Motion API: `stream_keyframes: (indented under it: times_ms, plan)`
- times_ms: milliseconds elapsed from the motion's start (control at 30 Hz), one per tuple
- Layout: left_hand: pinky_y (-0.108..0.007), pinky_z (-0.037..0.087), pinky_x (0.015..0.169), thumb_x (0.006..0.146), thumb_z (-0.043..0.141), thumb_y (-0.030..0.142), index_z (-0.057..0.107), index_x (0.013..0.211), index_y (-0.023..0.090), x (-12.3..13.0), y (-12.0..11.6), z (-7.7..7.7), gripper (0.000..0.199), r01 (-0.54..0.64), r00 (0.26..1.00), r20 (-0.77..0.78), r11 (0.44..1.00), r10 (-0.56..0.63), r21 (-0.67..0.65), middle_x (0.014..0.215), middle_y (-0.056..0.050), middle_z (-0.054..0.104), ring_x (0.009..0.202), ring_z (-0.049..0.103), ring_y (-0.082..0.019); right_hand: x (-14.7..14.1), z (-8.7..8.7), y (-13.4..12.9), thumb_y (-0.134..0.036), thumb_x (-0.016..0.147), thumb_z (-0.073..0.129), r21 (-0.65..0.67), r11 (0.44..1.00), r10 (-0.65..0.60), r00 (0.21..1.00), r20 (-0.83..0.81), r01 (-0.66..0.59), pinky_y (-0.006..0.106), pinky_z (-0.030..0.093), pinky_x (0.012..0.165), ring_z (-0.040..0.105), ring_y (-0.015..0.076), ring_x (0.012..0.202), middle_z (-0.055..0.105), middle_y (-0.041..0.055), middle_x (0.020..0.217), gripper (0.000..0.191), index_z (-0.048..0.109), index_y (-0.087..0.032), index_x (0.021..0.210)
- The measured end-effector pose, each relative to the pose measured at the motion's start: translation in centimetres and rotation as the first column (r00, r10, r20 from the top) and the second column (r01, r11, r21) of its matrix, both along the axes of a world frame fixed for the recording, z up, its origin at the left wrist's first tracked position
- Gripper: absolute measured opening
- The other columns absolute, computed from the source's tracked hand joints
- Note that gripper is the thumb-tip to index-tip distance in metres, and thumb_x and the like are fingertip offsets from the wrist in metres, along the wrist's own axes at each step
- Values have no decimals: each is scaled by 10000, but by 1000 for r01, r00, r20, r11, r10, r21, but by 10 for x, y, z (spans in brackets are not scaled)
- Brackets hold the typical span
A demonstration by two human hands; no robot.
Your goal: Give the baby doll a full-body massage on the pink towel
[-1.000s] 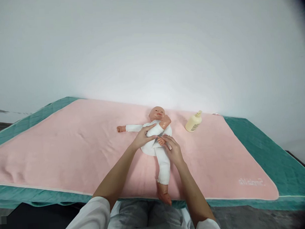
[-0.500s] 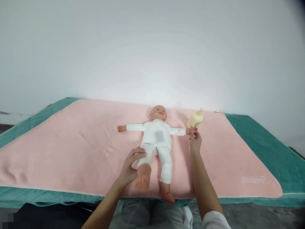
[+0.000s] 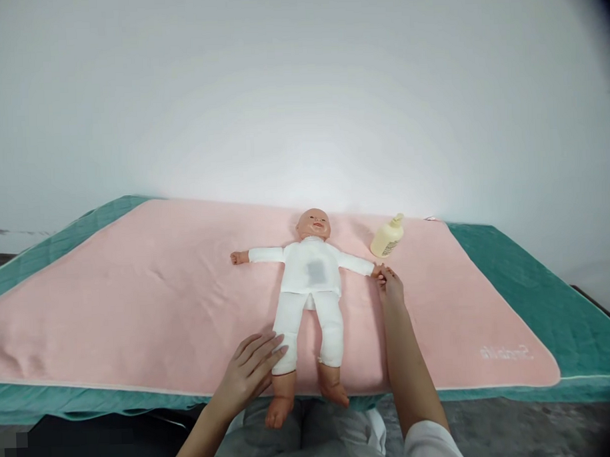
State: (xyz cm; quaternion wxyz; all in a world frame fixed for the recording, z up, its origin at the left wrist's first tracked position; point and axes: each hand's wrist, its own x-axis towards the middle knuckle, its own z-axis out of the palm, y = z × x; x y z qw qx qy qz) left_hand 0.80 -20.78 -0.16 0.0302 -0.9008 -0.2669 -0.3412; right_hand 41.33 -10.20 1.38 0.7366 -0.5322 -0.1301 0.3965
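A baby doll (image 3: 311, 271) in white clothes lies on its back on a pink mat (image 3: 188, 312), arms spread and feet toward me. My left hand (image 3: 250, 370) rests with fingers stretched out against the doll's lower leg on the left side of the view. At the right, my right hand (image 3: 391, 283) has its fingers closed round the doll's hand. Just beyond that hand stands a pale yellow pump bottle (image 3: 387, 237) with dark print on its side.
The pink mat lies over a green padded surface (image 3: 531, 280), whose edges show at both sides and along the front. A pale wall (image 3: 300, 89) rises behind. Something black (image 3: 107, 442) is at the lower left, below the front edge.
The doll's leg at the left has come down from a raised position, and my left hand has moved down with it. The doll's arm and my right hand have shifted slightly toward me.
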Motion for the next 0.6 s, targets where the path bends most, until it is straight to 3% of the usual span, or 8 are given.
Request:
stream_keyframes:
  times_ms: [233,467,600]
  plan:
    - [-434,499,957,831,654,322,510,1335,291,-5,-8,-2,525,-11,1000,-4,1000,11,-27,1264,-77,631,1167,582,-248,0,-1,-2,-283,687,786,12,1000,20,1000,-16,-20,99,355,341,419,20,450,477,-70,576,306,502,-168,675]
    - [-459,507,947,805,663,250,529,1300,331,0,-22,-12,519,-12,1000,28,999,13,-30,1286,-87,612,1195,560,-264,1,-5,-2,-289,675,786,41,998,43,999,-6,-43,130,418,390,440,37,475,515,-56,602,281,534,-166,696]
    - [-498,500,944,831,625,306,533,1290,303,10,-26,-21,468,40,997,68,999,-40,7,1252,-120,627,1192,560,-282,3,-6,-1,-276,644,787,65,998,25,1000,7,-26,144,421,417,444,39,482,523,-63,617,271,555,-165,727]
